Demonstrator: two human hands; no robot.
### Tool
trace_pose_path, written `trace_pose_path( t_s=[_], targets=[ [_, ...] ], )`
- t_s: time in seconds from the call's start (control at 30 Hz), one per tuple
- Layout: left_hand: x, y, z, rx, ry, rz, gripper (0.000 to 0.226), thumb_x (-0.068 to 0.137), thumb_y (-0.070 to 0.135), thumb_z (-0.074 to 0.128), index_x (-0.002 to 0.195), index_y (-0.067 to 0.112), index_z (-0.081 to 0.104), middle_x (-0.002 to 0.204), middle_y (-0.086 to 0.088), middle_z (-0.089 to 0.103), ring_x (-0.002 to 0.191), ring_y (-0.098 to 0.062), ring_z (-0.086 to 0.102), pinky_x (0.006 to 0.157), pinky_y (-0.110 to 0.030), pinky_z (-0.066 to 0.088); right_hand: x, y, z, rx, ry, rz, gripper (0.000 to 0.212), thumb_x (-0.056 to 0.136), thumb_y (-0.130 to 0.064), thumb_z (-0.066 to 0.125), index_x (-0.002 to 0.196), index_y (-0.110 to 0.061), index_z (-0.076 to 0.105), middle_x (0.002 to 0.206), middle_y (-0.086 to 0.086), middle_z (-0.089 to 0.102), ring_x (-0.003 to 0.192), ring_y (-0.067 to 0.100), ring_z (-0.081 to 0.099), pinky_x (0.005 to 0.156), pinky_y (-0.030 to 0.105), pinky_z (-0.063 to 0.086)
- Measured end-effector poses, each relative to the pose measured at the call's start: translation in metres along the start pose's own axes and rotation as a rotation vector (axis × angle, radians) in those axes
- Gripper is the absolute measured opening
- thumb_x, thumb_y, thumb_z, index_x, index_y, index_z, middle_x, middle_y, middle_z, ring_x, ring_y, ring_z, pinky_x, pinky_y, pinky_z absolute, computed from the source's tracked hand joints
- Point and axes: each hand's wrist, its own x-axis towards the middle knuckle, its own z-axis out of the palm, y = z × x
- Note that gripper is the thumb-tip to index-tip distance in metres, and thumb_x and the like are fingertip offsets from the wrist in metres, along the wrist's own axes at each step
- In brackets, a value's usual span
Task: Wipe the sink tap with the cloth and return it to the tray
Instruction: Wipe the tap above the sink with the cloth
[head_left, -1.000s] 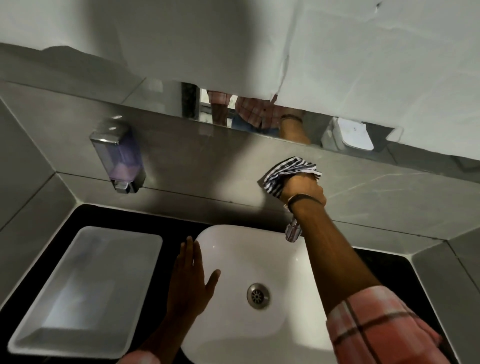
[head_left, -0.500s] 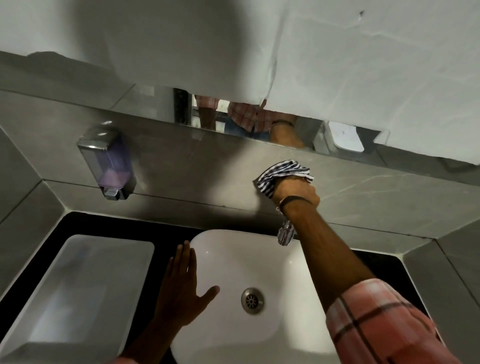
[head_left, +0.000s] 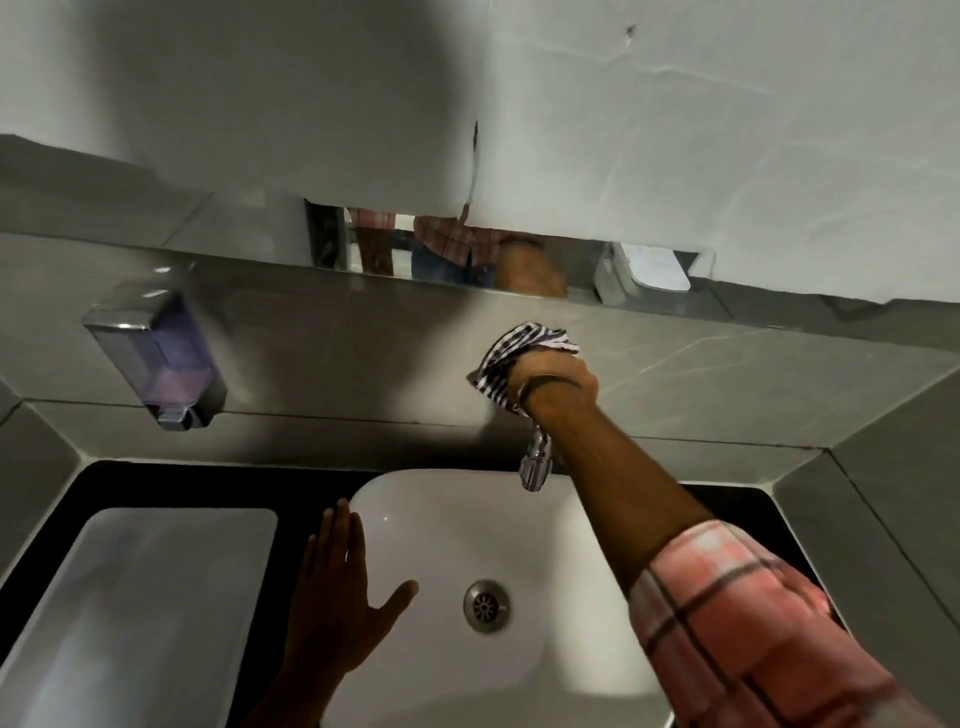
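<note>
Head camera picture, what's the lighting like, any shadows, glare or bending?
Head view: dim and uneven; a large soft shadow darkens the wall above the soap dispenser; a small glint on the sink rim, shine on the tap; wide-angle bending curves the tile lines; the tray looks soft and hazy.

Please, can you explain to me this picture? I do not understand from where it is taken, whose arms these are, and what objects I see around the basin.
There is no machine here. A person wears a camera on the head, so you look forward and down at their own two arms. The right hand grips a striped cloth and presses it on the upper part of the chrome tap, which sticks out of the grey tiled wall over the white sink. The left hand lies flat and open on the sink's left rim, holding nothing. Left of the sink, a white tray stands on the black counter. A soap dispenser with purple liquid hangs on the wall. Above, a mirror strip reflects the person's checked shirt.
</note>
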Motion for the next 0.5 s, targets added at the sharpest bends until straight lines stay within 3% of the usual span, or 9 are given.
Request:
trace_pose_path(
  t_s=[0.1,0.17,0.23,0.3,0.37,0.4,0.5],
  targets=[
    [0.0,0.0,0.0,-0.009,0.009,-0.004,0.122,0.078,0.094,0.029,0.161,0.008,0.002,0.172,-0.008,-0.013,0.157,-0.024,-0.016,0.128,-0.045,0.003,0.004,0.003,0.007,0.104,0.011,-0.009,0.051,0.08,-0.044,0.068,0.123,-0.016,0.067,0.13,0.009,0.069,0.117,0.032,0.066,0.098,0.039,0.054],
    [0.0,0.001,0.0,-0.019,-0.002,-0.008,0.123,0.077,0.094,0.029,0.161,0.008,0.002,0.172,-0.008,-0.012,0.157,-0.024,-0.016,0.127,-0.042,0.0,0.026,0.021,0.014,0.475,-0.219,-0.037,0.05,0.088,-0.043,0.064,0.128,-0.013,0.066,0.134,0.011,0.067,0.118,0.03,0.066,0.107,0.04,0.05],
    [-0.001,0.001,-0.001,-0.032,-0.003,-0.009,0.123,0.078,0.094,0.031,0.161,0.008,0.003,0.172,-0.008,-0.012,0.158,-0.024,-0.014,0.126,-0.04,-0.001,0.03,0.044,0.016,1.015,-0.5,0.047,0.05,0.094,-0.046,0.062,0.128,-0.009,0.068,0.123,0.016,0.073,0.11,0.031,0.07,0.11,0.046,0.048],
    [-0.002,0.001,-0.002,-0.034,-0.017,-0.013,0.123,0.077,0.094,0.031,0.161,0.009,0.0,0.171,-0.008,-0.013,0.158,-0.025,-0.014,0.127,-0.043,0.001,0.027,0.065,0.028,1.394,-0.741,0.108,0.053,0.093,-0.045,0.064,0.128,-0.005,0.069,0.12,0.017,0.074,0.111,0.03,0.069,0.114,0.047,0.043],
    [-0.001,0.0,-0.003,-0.044,-0.033,-0.017,0.125,0.075,0.096,0.031,0.16,0.011,-0.002,0.171,-0.007,-0.015,0.158,-0.026,-0.014,0.127,-0.045,0.002,0.023,0.076,0.04,1.648,-0.921,0.082,0.059,0.093,-0.045,0.065,0.138,-0.007,0.062,0.138,0.015,0.065,0.128,0.029,0.06,0.118,0.046,0.038],
    [0.002,0.0,-0.002,-0.053,-0.031,-0.015,0.126,0.074,0.096,0.032,0.161,0.011,-0.001,0.172,-0.008,-0.012,0.158,-0.028,-0.01,0.127,-0.045,0.004,0.024,0.075,0.047,1.729,-1.003,0.071,0.059,0.094,-0.047,0.062,0.139,-0.009,0.06,0.141,0.014,0.063,0.129,0.03,0.058,0.114,0.047,0.043],
    [0.007,-0.006,0.006,-0.052,-0.048,0.0,0.129,0.071,0.097,0.034,0.161,0.008,0.009,0.172,-0.013,0.004,0.156,-0.035,0.008,0.122,-0.043,0.012,0.023,0.066,0.063,1.912,-1.133,-0.008,0.054,0.091,-0.043,0.06,0.126,-0.004,0.07,0.127,0.019,0.071,0.116,0.035,0.067,0.101,0.047,0.049]
  ],
)
